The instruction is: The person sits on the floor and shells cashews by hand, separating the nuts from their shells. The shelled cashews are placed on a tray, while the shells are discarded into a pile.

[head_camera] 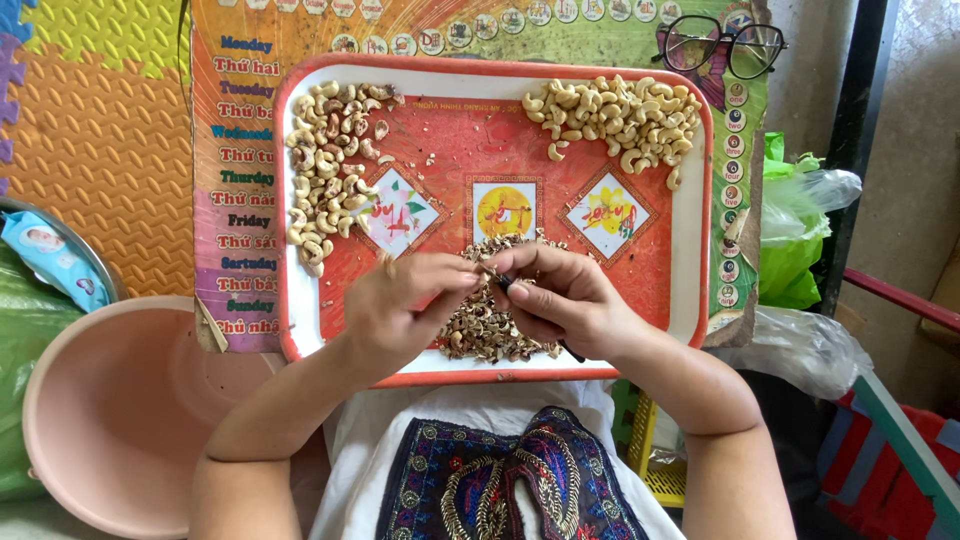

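A red tray [690, 215] lies before me, a pink basin [110, 420] beside it on my left. On the tray sit heaps of peeled cashews [615, 115], half-skinned ones [325, 160], and husks [490, 330] under my hands. My right hand [560, 300] is closed around a small dark knife [505, 283]. My left hand [400, 310] pinches a cashew [480, 270], mostly hidden, between its fingertips.

tray [690, 210] red, white rim | basin [110, 420] pink | cashews [615, 115] pale
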